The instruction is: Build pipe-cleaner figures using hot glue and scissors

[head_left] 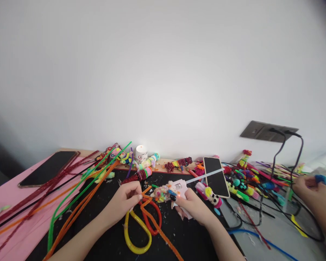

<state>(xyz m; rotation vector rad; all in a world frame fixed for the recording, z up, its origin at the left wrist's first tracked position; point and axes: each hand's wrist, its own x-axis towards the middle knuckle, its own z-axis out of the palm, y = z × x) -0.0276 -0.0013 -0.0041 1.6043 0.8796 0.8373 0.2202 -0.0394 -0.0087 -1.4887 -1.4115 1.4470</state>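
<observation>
My left hand [125, 201] pinches a bent orange pipe cleaner [160, 229] between thumb and fingertips. In my right hand [197, 206] is a white hot glue gun [180, 186], its front end crusted with multicoloured fluff and pointing left toward the pipe cleaner. A pale glue stick [203, 176] runs out of its back, and a small orange light glows on its side. Beneath my left hand lie a yellow handle loop [138, 250] and a red handle loop [160, 219], like those of scissors; the blades are not visible.
Long pipe cleaners [83, 195] lie across the pink board [24, 217] at left, beside a dark phone [49, 168]. Another phone [216, 175], a white paper roll [141, 153] and several fuzzy figures [212, 195] stand behind. At right are cables [301, 156] and another person's hand [312, 192].
</observation>
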